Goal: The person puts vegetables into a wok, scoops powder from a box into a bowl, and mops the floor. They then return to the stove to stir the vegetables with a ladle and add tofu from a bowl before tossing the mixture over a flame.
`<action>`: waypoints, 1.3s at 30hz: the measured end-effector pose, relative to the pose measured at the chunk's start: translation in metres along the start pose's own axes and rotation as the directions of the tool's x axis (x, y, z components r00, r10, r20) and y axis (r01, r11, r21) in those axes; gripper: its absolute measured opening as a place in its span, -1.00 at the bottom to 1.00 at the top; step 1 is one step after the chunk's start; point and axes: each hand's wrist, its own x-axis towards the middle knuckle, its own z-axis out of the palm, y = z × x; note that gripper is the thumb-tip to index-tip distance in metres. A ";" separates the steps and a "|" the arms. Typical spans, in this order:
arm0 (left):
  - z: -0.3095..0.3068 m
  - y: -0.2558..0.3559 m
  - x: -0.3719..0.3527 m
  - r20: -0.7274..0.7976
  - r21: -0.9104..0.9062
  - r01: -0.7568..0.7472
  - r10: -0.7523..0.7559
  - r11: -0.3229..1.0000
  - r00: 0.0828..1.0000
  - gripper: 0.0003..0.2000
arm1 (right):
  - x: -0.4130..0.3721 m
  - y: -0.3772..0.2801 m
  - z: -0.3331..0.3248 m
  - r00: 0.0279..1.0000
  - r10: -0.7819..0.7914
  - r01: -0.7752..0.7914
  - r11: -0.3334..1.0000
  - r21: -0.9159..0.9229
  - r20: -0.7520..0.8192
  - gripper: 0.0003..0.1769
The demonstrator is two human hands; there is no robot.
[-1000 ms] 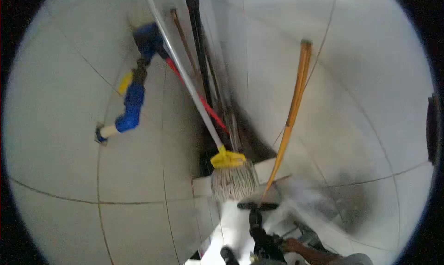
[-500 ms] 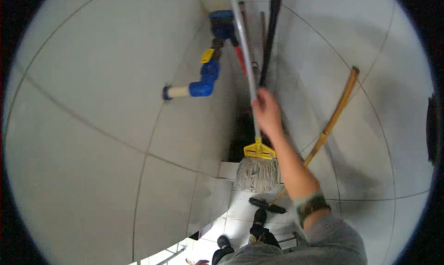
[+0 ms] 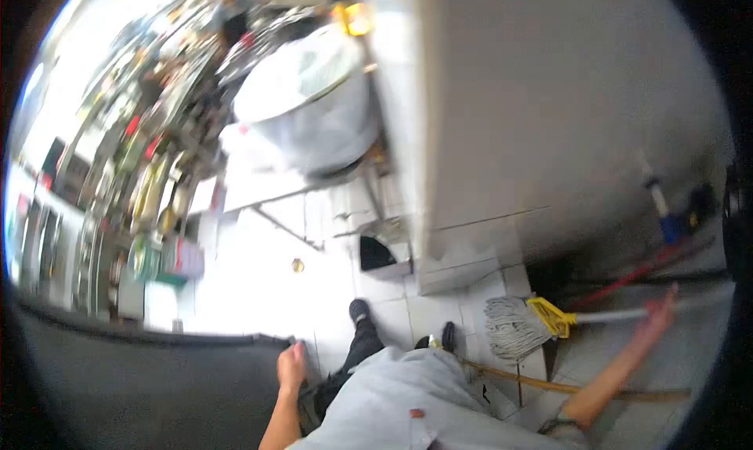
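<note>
A string mop with a yellow clamp (image 3: 553,317) and grey strands lies at the right, its pale handle running toward the right edge. My right hand (image 3: 657,318) is closed around that handle, though blur softens the fingers. My left hand (image 3: 291,366) hangs beside my body with its fingers curled, and nothing shows in it. Close to it is the end of a dark grey panel (image 3: 157,379). Below the mop, a wooden stick (image 3: 565,386) slants across the floor by my right forearm.
A large white tub (image 3: 314,109) stands on a metal stand. Beneath it is a black and grey dustpan (image 3: 380,258). A tiled wall (image 3: 565,112) rises at the right, with a red rod (image 3: 627,279) near its base. Blurred shelves (image 3: 149,175) of kitchen goods fill the left.
My view has swung left from the tiled corner to the wider room. The mop now appears at the right, still in my right hand. My left hand has come fully into view.
</note>
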 end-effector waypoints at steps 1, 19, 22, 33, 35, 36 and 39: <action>0.020 -0.027 -0.007 0.001 -0.073 -0.058 0.059 0.996 0.998 -0.65 | -0.014 -0.026 -0.002 0.997 0.011 -0.014 0.999 0.039 0.073 -0.66; 0.040 0.227 -0.043 0.015 -0.503 -0.742 0.862 0.444 0.506 -0.67 | -0.371 -0.092 0.152 -0.014 -0.452 -0.401 0.820 0.409 0.892 -0.64; 0.046 0.192 0.001 -0.102 -0.248 -0.795 0.802 0.553 0.589 -0.86 | -0.383 -0.128 0.179 0.044 -0.584 -0.412 0.728 0.547 0.810 -0.70; -0.019 -0.028 0.161 -0.146 0.158 -0.401 0.423 0.902 0.894 -0.88 | -0.221 -0.333 0.118 0.453 -0.725 -0.558 0.223 0.799 0.518 -0.68; -0.015 -0.014 0.155 -0.182 0.058 -0.547 0.548 0.835 0.817 -0.84 | -0.238 -0.302 0.129 0.637 -0.682 0.164 0.575 0.802 0.359 -0.78; -0.020 0.009 0.143 -0.193 0.009 -0.621 0.611 0.784 0.768 -0.83 | -0.247 -0.281 0.134 0.670 -0.702 0.490 0.662 0.567 0.242 -0.80; -0.010 0.064 0.113 0.009 -0.064 -0.646 0.647 0.761 0.762 -0.81 | -0.273 -0.205 0.150 0.447 -0.446 -0.186 0.802 0.568 0.775 -0.78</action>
